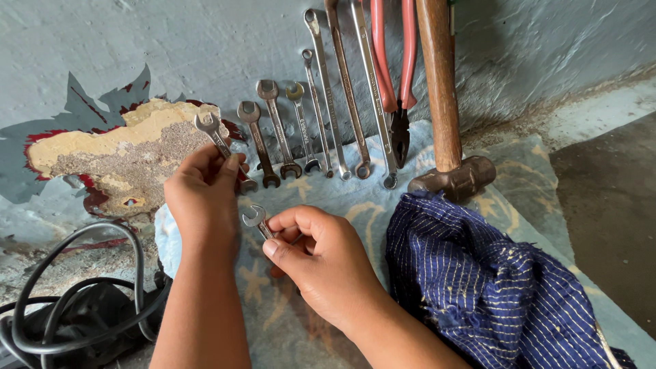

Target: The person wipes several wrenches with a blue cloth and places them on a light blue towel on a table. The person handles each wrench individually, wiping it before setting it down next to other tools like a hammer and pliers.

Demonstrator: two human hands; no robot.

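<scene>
Grey-blue plaster covers the wall [205, 41], with a big patch [116, 154] where the paint is gone and sandy material shows. A pale patterned mat [526, 178] lies on the floor at the foot of this wall, and it carries all the tools; no box, tray or other container is visible, so nothing is kept inside anything. A dark blue cloth with thin white stripes [492, 280] lies crumpled on the right part of the mat. A black cable [82, 301] curls at the lower left, beside the mat.

A hammer [444, 123] stands with its head on the mat and its wooden handle leaning on the wall. Red-handled pliers [398, 89] lean next to it, and then a row of spanners [328, 116], which get shorter toward the left. It looks like an order by size, each tool resting against the wall so that it is easy to see.

The left hand [201, 198] closes its fingers around a spanner at the short end of the row [215, 137], keeping it tilted against the wall. The right hand [321, 263] pinches a small spanner [257, 220] between thumb and fingers, above the mat, just beside the left hand.
</scene>
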